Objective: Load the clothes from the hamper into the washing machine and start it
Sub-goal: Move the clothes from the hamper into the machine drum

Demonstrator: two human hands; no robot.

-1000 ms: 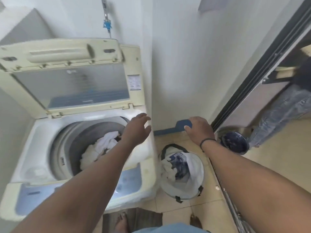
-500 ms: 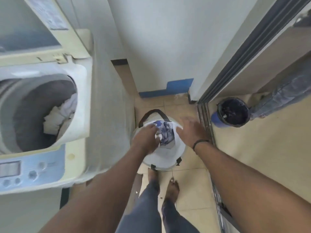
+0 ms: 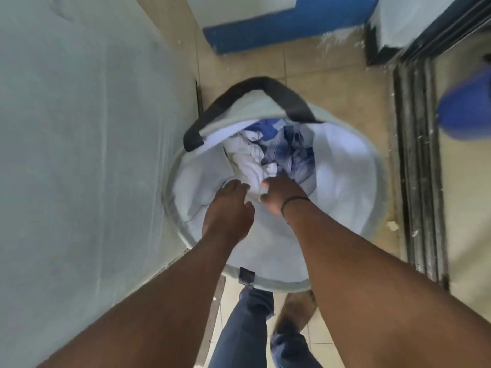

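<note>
A round white hamper [image 3: 345, 166] with a black strap handle [image 3: 255, 87] stands on the tiled floor, seen from straight above. Inside lie crumpled clothes: a white garment [image 3: 247, 160] and a blue striped one [image 3: 295, 152]. Both my hands reach down into the hamper. My right hand [image 3: 281, 193], a dark band on its wrist, is closed on the white garment. My left hand [image 3: 229, 208] is beside it, fingers curled down onto the white cloth; its grip is hidden. The washing machine shows only as its pale side panel [image 3: 79, 155] on the left; its drum is out of view.
A dark sliding-door track [image 3: 417, 155] runs along the floor to the right of the hamper. A blue container [image 3: 465, 110] sits at the right edge. A blue skirting strip [image 3: 279, 25] lines the far wall. My legs and feet [image 3: 252, 328] stand just below the hamper.
My view has swung from the open washer down over the hamper. Both hands went from above the washer and hamper down into the hamper, and the right hand closed on the white garment.
</note>
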